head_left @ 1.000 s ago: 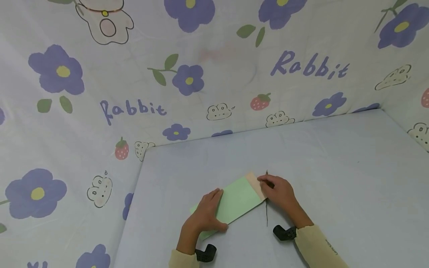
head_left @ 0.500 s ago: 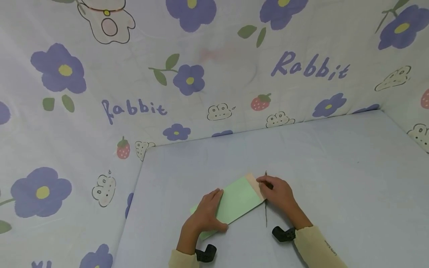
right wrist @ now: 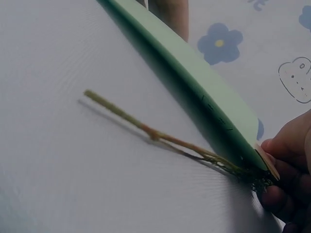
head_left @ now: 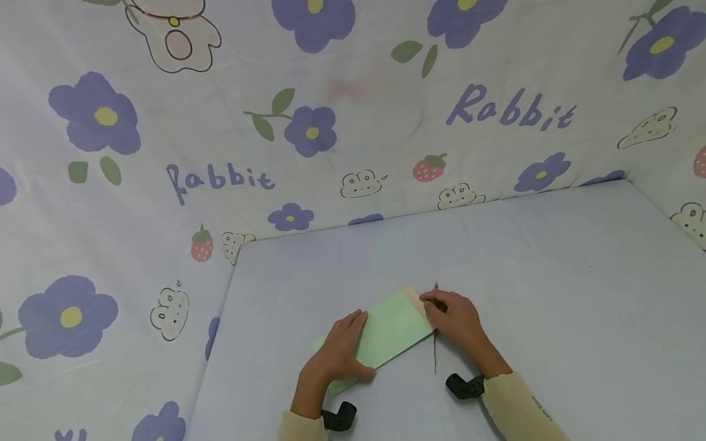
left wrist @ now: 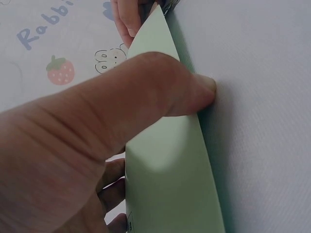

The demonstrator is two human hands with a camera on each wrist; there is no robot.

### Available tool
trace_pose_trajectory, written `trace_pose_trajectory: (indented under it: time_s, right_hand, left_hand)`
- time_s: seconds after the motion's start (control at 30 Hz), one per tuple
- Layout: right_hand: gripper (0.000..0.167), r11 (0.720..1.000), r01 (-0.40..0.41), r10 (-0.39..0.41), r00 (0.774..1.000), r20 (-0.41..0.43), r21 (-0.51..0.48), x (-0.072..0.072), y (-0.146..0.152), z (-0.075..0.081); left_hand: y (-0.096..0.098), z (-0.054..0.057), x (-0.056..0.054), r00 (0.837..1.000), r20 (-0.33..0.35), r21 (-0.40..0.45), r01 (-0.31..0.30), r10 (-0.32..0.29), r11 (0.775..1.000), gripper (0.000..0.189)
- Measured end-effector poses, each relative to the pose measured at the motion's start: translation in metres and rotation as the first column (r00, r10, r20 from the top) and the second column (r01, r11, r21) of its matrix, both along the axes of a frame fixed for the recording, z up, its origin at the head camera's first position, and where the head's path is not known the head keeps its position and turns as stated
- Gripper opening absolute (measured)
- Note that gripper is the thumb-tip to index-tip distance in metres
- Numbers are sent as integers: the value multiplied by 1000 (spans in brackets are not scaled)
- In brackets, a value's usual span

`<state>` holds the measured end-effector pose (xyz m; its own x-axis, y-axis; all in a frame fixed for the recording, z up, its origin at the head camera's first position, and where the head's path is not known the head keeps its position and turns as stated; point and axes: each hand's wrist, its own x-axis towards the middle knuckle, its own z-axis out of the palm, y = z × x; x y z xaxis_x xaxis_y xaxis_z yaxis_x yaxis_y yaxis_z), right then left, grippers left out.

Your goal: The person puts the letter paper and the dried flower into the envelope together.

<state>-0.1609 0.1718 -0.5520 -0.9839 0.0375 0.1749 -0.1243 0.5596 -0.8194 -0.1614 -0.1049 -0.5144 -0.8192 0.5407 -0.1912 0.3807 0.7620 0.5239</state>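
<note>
A light green sheet of paper [head_left: 391,331] lies aslant near the table's front, a peach strip [head_left: 415,301] along its right end. My left hand [head_left: 339,352] holds it across its width, thumb over the near edge and fingers at the far edge. In the left wrist view the paper [left wrist: 170,194] bows up between them. My right hand [head_left: 455,315] pinches the peach end. A thin brown-green sprig [right wrist: 121,112] reaches out beneath, its feathery tip [right wrist: 260,183] right at my right fingers and partly hidden by them. Black marks show on the paper's shaded side.
The table [head_left: 551,275] has a pale cloth top. Fabric walls [head_left: 386,135] printed with flowers and rabbits enclose it at the back and sides. A black camera mount sits on each wrist, below the beige sleeves [head_left: 518,404].
My right hand has shifted slightly left, along with the sprig and the peach end, and the strip looks narrower. My left hand and the green part have stayed put.
</note>
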Motion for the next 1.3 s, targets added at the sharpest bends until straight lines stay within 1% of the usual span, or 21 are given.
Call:
trace_pose_trajectory:
  time_s: [0.27, 0.53, 0.67, 1.03, 1.2, 1.3]
  right_hand:
    - [18, 1000, 18, -16, 995, -103, 24, -1, -2, -6]
    - [17, 1000, 28, -26, 991, -131, 11, 0, -3, -6]
    - [17, 1000, 22, -21, 993, -120, 8, 1, -3, -4]
    - [16, 1000, 9, -9, 999, -45, 6, 0, -5, -4]
    - [15, 1000, -12, 13, 999, -37, 28, -1, -9, -3]
    - [15, 999, -6, 7, 999, -32, 32, -2, -10, -3]
  left_hand:
    - [-1, 0, 0, 1000, 2, 2, 0, 0, 1000, 107]
    - [-1, -2, 0, 1000, 2, -6, -5, 5, 1000, 108]
    - [0, -1, 0, 1000, 3, -10, -7, 7, 1000, 107]
    - [-1, 0, 0, 1000, 4, -17, -6, 6, 1000, 108]
    - [-1, 0, 0, 1000, -3, -12, -1, 1, 1000, 107]
    - [-1, 0, 0, 1000, -5, -5, -1, 1, 1000, 107]
